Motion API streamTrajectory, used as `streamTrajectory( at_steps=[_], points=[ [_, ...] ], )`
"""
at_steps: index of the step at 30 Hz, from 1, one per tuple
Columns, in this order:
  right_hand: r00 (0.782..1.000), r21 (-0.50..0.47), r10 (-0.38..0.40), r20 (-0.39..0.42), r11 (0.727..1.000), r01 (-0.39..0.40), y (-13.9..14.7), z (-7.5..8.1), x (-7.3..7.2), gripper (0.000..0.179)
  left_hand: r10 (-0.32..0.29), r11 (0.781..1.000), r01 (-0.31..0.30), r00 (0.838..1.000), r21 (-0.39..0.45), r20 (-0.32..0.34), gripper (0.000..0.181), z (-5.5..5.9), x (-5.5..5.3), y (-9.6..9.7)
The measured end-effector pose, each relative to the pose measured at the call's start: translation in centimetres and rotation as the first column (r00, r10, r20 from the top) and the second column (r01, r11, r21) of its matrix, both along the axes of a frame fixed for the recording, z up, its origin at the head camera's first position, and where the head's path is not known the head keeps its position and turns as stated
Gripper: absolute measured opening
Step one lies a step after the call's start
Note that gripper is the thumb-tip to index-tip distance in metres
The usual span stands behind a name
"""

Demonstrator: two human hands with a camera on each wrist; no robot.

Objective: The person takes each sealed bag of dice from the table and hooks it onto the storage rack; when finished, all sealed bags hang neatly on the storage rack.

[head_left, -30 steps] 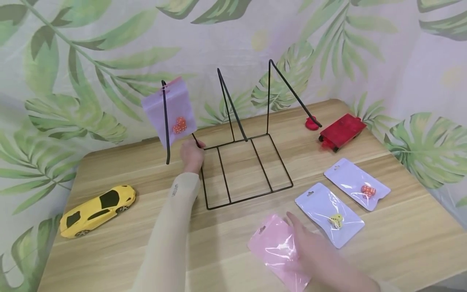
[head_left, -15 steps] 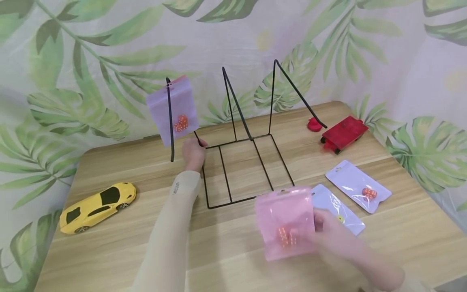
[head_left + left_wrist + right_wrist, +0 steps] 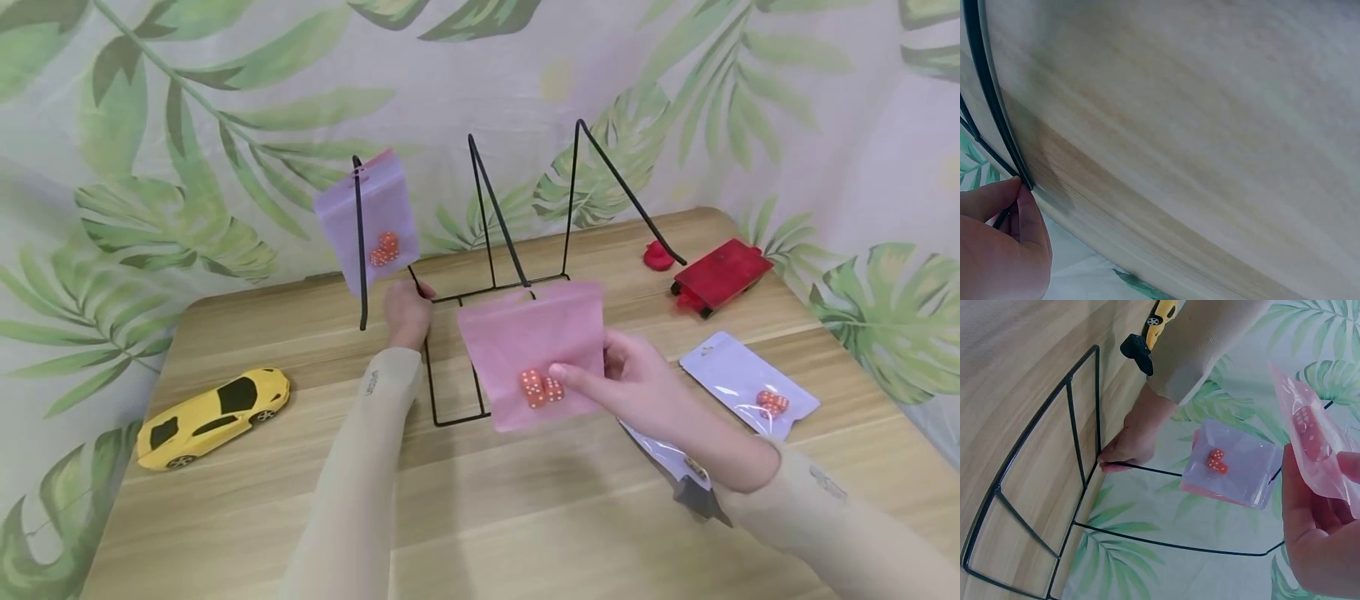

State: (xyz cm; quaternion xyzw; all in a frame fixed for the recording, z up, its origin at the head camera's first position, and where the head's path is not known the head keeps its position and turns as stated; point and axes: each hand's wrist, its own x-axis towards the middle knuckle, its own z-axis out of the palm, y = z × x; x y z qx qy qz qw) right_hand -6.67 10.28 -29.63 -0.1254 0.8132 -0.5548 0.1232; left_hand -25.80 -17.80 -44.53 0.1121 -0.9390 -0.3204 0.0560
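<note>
Raised toward a black wire rack (image 3: 498,208) since a second ago, a pink pouch (image 3: 498,333) of orange dice is now before the middle hook; whether they touch is unclear. Fingers of the right hand (image 3: 641,387) pinch its right edge, thumb across the front; fingers of the left hand (image 3: 407,315) pinch the rack's rear left corner. One purple pouch (image 3: 396,200) hangs on the left hook. On the counter (image 3: 510,525), a yellow toy car (image 3: 213,418) sits left, a red toy vehicle (image 3: 726,273) right.
</note>
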Motion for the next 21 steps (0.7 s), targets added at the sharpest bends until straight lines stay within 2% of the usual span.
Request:
streamTrajectory(
  at_steps=[5,11,13,17,21],
  points=[
    [1.0,-0.001,0.003,-0.009,1.0,-0.003,-0.4,-0.1,-0.8,0.031,-0.002,1.0,0.002,1.0,-0.001,-0.028,0.023,0.0,0.0,0.0],
    [1.0,0.011,-0.006,-0.011,1.0,0.007,-0.8,-0.7,-2.3,0.026,-0.008,1.0,0.008,1.0,0.004,-0.021,0.024,-0.2,-0.1,-0.3],
    [1.0,0.009,-0.011,-0.014,1.0,0.012,-1.0,-1.0,-3.1,0.025,-0.014,1.0,0.014,1.0,-0.004,-0.022,0.024,-0.4,-0.3,-0.4],
    [0.999,-0.056,-0.039,0.006,0.998,0.039,-1.8,-1.6,-5.2,0.027,-0.015,1.0,0.015,1.0,-0.009,-0.023,0.022,-0.7,-0.4,-0.5],
    [0.995,-0.121,-0.094,0.016,0.988,0.095,-2.8,-1.9,-7.8,0.026,-0.005,1.0,0.005,1.0,-0.01,0.001,0.021,-0.3,-0.3,-0.4]
  ],
)
